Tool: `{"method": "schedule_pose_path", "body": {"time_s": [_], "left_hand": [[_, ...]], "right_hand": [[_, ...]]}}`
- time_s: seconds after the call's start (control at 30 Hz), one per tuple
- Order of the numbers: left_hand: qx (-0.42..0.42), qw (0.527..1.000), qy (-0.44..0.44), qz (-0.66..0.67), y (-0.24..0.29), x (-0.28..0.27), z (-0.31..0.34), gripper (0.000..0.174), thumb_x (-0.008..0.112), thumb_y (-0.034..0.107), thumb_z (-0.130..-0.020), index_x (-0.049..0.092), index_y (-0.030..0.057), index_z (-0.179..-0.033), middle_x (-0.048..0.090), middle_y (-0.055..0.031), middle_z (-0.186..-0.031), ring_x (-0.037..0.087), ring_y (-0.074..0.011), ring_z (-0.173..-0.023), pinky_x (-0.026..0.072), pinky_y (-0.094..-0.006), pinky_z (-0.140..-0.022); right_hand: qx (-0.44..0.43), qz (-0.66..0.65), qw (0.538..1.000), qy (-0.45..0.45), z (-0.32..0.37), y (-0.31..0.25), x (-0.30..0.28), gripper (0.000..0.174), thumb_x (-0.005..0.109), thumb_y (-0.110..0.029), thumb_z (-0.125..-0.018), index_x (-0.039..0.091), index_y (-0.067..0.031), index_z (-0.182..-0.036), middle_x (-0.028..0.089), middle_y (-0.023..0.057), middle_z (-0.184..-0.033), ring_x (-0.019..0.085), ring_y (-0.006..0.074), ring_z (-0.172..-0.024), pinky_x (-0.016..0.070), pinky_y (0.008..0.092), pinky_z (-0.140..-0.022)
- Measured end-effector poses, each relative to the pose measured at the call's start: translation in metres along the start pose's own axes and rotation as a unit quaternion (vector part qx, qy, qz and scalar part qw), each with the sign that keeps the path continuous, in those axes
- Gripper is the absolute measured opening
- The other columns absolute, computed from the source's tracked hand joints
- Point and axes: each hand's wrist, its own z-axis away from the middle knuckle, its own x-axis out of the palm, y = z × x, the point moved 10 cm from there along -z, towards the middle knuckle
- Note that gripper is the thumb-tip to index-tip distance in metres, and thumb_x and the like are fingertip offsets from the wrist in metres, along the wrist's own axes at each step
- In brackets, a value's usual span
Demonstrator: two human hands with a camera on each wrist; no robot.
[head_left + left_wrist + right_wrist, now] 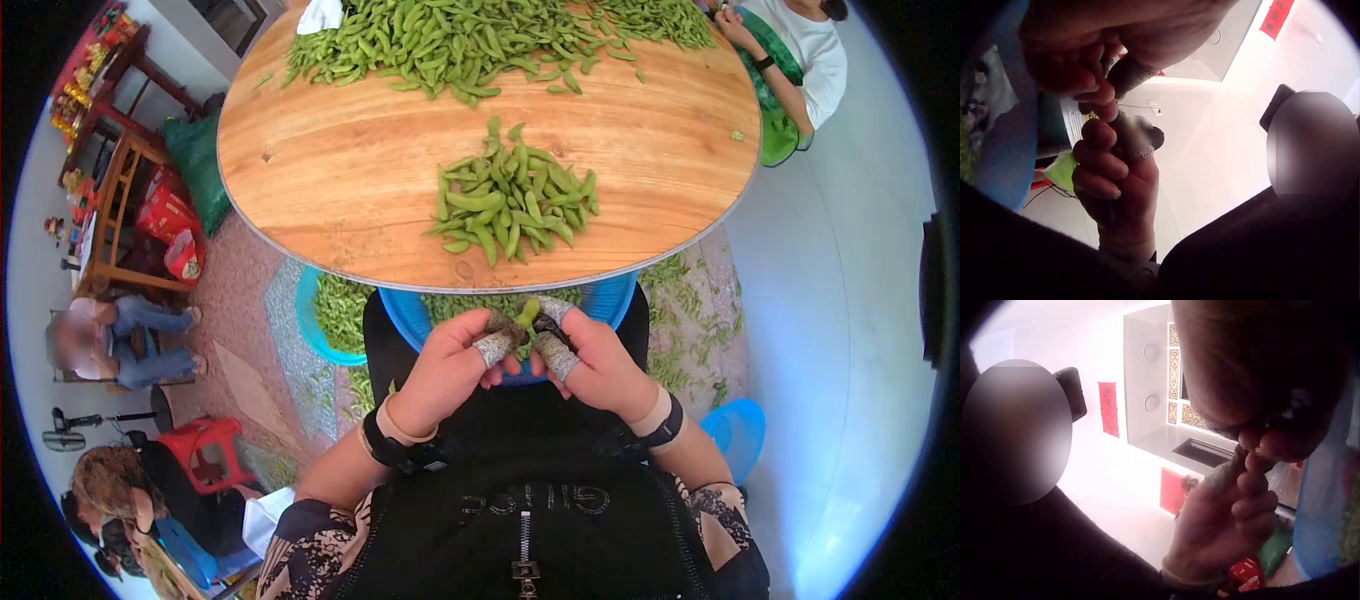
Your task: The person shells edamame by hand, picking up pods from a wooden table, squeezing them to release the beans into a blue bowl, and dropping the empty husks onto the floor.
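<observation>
In the head view, a green soybean pod (528, 312) is pinched between both hands, over the blue basin (400, 325) at the person's lap. My left hand (447, 362) grips its left side with thumb and forefinger, both wrapped in grey tape. From the other side my right hand (603, 368) pinches it with taped thumb and finger, one wrap being dark. Pods lie inside the basin below. In the left wrist view the fingertips of the left hand (1100, 81) and right hand (1125, 187) meet; fingers mostly hide the pod.
A small heap of pods (510, 200) lies near the front edge of the wooden table (330, 190), with a large pile (450, 45) at its far side. A turquoise basin (310, 320) stands left, a blue stool-like object (738, 430) right. Loose pods litter the floor. Other people sit around.
</observation>
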Motion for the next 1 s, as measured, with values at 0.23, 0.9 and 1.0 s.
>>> {"method": "schedule_pose_path", "body": {"time_s": [0.23, 0.9, 1.0], "left_hand": [[-0.01, 1.0, 0.017, -0.003, -0.006, -0.006, -0.004, 0.011, 0.049, 0.008, -0.091, 0.058, 0.0041, -0.095, 0.062, -0.0027, -0.073, 0.052, -0.0064, -0.058, 0.0413, -0.0199, -0.051], [0.112, 0.944, 0.012, -0.31, -0.014, -0.02, -0.014, 0.025, 0.064, 0.014, -0.081, 0.052, -0.0001, -0.097, 0.059, -0.0094, -0.071, 0.057, -0.0232, -0.062, 0.0459, -0.0342, -0.056], [0.172, 0.832, 0.068, -0.523, 0.001, -0.014, -0.015, 0.017, 0.061, 0.006, -0.075, 0.052, 0.0009, -0.088, 0.061, -0.0171, -0.075, 0.06, -0.0344, -0.067, 0.0473, -0.0417, -0.058]], "right_hand": [[0.061, -0.105, 0.993, -0.008, -0.002, 0.004, 0.004, 0.032, 0.04, -0.004, -0.092, 0.043, -0.0041, -0.124, 0.055, 0.0007, -0.075, 0.043, 0.0044, -0.049, 0.0379, 0.019, -0.042], [0.231, -0.237, 0.944, 0.003, -0.007, 0.058, 0.029, 0.016, 0.042, -0.011, -0.093, 0.05, -0.0063, -0.106, 0.047, -0.0016, -0.069, 0.041, 0.0045, -0.052, 0.0378, 0.0207, -0.044], [0.214, -0.16, 0.963, 0.024, -0.016, 0.073, 0.029, 0.013, 0.042, -0.011, -0.093, 0.052, -0.0057, -0.101, 0.048, -0.0014, -0.069, 0.043, 0.0055, -0.053, 0.04, 0.022, -0.046]]}}
